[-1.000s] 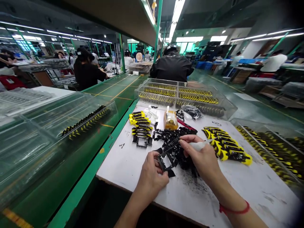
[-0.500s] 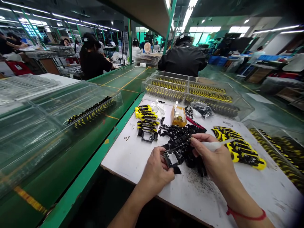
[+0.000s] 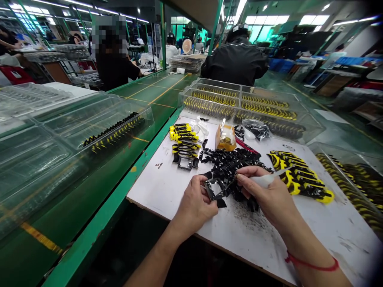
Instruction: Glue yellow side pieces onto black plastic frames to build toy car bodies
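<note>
My left hand (image 3: 196,203) grips a small black plastic frame (image 3: 213,189) with a rectangular opening and dark flared ends, tilted above the table. My right hand (image 3: 263,187) is closed around a white tapered squeeze bottle (image 3: 265,181), whose narrow tip points to the right. At the right fingertips, a thin dark piece reaches toward the frame; what it is I cannot make out. Behind and between both hands lies a heap of small black plastic parts (image 3: 231,165). Left of it stands a row of yellow-and-black parts (image 3: 184,137), with another black frame (image 3: 186,162) at its near end.
More yellow-and-black parts (image 3: 302,175) lie right of my right hand. An amber box (image 3: 226,139) and a clear bag of black parts (image 3: 256,129) stand behind the heap. Clear trays (image 3: 239,95) border the table (image 3: 161,191). A green conveyor (image 3: 119,167) runs left; co-workers sit ahead.
The view has shifted slightly, so the table sits a little higher in it. My right fingertips have moved slightly relative to the frame. Both hands keep their hold.
</note>
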`<state>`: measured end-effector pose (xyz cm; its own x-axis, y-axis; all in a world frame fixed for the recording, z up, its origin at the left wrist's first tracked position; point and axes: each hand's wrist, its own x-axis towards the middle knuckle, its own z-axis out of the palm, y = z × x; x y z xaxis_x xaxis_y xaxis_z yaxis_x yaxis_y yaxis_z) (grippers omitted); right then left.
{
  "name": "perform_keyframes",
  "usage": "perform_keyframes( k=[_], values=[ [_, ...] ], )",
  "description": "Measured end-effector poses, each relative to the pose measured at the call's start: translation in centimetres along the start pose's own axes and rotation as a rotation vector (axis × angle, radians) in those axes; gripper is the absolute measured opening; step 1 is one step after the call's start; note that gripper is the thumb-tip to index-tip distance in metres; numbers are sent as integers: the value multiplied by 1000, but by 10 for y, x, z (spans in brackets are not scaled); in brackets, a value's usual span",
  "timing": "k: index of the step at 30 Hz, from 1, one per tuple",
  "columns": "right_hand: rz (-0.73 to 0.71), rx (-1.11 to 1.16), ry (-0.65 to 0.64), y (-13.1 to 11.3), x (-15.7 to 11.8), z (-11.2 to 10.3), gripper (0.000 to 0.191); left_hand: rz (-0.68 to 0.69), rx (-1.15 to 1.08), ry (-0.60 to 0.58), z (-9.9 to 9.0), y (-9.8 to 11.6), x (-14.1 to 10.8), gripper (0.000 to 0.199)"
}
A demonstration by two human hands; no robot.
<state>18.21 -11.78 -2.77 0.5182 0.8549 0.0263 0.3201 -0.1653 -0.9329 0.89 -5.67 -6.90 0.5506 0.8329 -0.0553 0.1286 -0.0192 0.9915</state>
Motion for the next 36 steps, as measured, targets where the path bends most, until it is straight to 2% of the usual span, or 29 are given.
perform_keyframes(
  k=[5,9,19,22,25,27,29,32,34,36],
  values=[
    [-10,-41,-5,0,0,0,29,3,2,-9,-1,2,-1,57],
    [3,37,8,3,0,-2,29,-7,6,5,0,1,0,58],
    [27,56,-8,6,1,1,29,7,16,-5,-2,-1,0,57],
    [28,149,10,1,1,0,28,21,14,-3,-1,-3,0,57],
    [-3,281,102,-7,6,-6,28,36,15,5,1,-7,0,59],
    [-39,287,199,-13,13,-14,29,22,23,16,3,-8,0,58],
    [-92,176,320,-19,23,-23,29,1,44,30,5,-7,1,55],
    [-242,-135,484,-31,43,-33,27,-33,68,20,7,-5,3,55],
    [-382,-298,558,-39,59,-34,24,-57,76,18,9,-5,4,56],
    [-473,-352,602,-43,76,-29,21,-66,80,30,11,-6,4,57]
  ],
)
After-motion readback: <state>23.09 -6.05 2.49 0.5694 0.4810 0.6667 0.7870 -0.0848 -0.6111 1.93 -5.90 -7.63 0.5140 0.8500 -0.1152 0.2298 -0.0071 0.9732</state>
